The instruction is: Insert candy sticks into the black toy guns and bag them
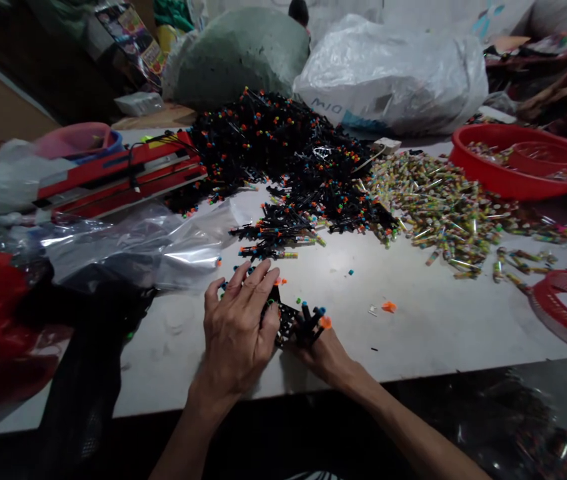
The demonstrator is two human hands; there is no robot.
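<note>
My left hand (238, 327) lies with spread fingers over a black plastic strip with coloured tips (283, 320), and my right hand (318, 350) grips the strip's other end from below. The strip's middle is partly hidden by my fingers. Beyond my hands, on the white table (393, 340), stands a big heap of similar black sticks with coloured tips (278, 153). Smaller clumps of them (273, 233) lie just ahead of my left hand. A heap of small wrapped multicoloured tubes (438, 207) lies to the right.
A red basin (483, 160) holding wrapped tubes sits at the right, and a red sieve (558, 307) lies at the table's edge. A red bar sealer (118, 177) and crumpled clear plastic (138, 247) lie left. Large white sacks (393, 80) stand behind.
</note>
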